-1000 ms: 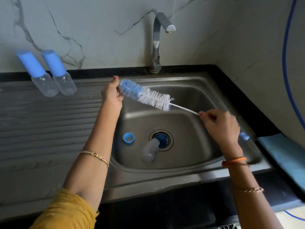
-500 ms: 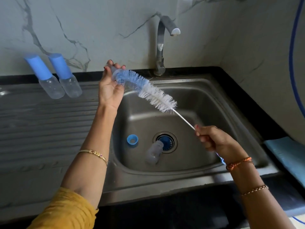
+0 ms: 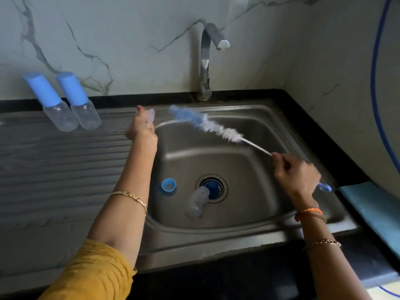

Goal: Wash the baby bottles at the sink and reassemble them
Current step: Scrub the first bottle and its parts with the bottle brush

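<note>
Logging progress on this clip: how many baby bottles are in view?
3: two capped bottles stand side by side on the drainboard at the wall; one uncapped bottle lies in the sink basin by the drain.

A marble wall [image 3: 129,40] stands behind the black counter edge [image 3: 324,131]. A blue hose [image 3: 373,83] runs down the right wall, above a light blue cloth [image 3: 372,204].

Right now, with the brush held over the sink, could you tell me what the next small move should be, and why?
Probably reach the left hand down for the uncapped bottle lying by the drain. The right hand already grips the bottle brush by its handle, while the left hand seems to hold nothing, though blur obscures it.
</note>
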The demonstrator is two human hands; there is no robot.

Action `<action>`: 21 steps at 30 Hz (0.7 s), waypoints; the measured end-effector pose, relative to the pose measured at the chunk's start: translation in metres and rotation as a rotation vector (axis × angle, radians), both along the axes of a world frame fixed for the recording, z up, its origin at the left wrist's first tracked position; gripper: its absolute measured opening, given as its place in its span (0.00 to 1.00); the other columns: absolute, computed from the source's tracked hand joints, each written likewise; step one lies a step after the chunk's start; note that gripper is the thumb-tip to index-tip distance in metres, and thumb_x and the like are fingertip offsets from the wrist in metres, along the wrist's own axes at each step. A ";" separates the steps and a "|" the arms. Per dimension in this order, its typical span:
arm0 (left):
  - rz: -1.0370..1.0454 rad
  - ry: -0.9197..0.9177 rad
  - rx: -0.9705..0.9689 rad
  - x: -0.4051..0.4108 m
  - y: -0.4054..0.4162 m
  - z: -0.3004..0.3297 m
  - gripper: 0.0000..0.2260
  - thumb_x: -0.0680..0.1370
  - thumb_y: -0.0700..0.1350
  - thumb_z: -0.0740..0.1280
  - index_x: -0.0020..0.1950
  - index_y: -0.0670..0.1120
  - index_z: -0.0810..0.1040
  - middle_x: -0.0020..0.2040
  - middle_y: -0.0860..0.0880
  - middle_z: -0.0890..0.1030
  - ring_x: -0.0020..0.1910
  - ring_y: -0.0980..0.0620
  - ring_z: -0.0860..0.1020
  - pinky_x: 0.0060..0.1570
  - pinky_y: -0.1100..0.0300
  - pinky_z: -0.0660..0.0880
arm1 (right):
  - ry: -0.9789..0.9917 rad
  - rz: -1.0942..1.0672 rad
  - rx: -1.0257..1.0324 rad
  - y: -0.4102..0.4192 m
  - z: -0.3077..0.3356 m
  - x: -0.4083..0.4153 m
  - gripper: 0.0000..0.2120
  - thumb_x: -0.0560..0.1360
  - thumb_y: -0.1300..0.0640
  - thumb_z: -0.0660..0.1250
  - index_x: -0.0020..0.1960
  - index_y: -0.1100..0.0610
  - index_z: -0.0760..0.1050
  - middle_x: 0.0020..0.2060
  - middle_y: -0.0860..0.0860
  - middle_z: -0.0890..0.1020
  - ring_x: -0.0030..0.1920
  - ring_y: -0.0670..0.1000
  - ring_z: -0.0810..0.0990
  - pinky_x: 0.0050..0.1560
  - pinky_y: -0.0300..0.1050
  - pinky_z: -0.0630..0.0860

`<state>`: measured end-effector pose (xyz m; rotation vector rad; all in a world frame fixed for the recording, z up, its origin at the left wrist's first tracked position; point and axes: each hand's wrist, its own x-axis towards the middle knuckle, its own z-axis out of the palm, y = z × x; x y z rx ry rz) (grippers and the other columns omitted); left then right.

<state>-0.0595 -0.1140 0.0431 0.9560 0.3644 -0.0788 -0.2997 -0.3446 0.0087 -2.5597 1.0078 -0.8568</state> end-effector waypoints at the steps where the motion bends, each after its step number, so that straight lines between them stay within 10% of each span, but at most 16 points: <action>1: 0.035 0.041 0.045 0.002 0.004 -0.001 0.10 0.76 0.46 0.68 0.38 0.47 0.70 0.37 0.51 0.76 0.29 0.60 0.73 0.26 0.70 0.68 | -0.108 -0.057 -0.025 0.002 -0.002 0.000 0.15 0.75 0.48 0.64 0.38 0.58 0.80 0.30 0.62 0.80 0.35 0.66 0.80 0.34 0.48 0.71; 10: -0.435 -0.077 0.609 -0.049 -0.029 -0.056 0.09 0.68 0.38 0.75 0.33 0.46 0.77 0.26 0.54 0.80 0.29 0.56 0.77 0.26 0.68 0.73 | 0.133 0.036 0.100 -0.001 -0.012 0.027 0.17 0.77 0.44 0.60 0.45 0.54 0.81 0.42 0.59 0.83 0.47 0.64 0.79 0.41 0.47 0.70; 16: -0.813 -0.061 1.411 -0.067 -0.030 -0.126 0.14 0.71 0.48 0.73 0.47 0.38 0.83 0.49 0.40 0.83 0.47 0.48 0.81 0.42 0.58 0.74 | 0.294 0.100 0.153 -0.004 -0.019 0.026 0.17 0.77 0.43 0.59 0.46 0.53 0.82 0.43 0.58 0.83 0.48 0.63 0.79 0.43 0.47 0.71; 21: -0.864 -0.121 1.605 -0.071 -0.030 -0.145 0.12 0.75 0.46 0.68 0.53 0.40 0.81 0.54 0.42 0.82 0.55 0.46 0.79 0.49 0.61 0.72 | 0.372 0.136 0.144 -0.010 -0.021 0.028 0.17 0.77 0.45 0.59 0.43 0.54 0.81 0.42 0.58 0.82 0.46 0.63 0.79 0.41 0.46 0.69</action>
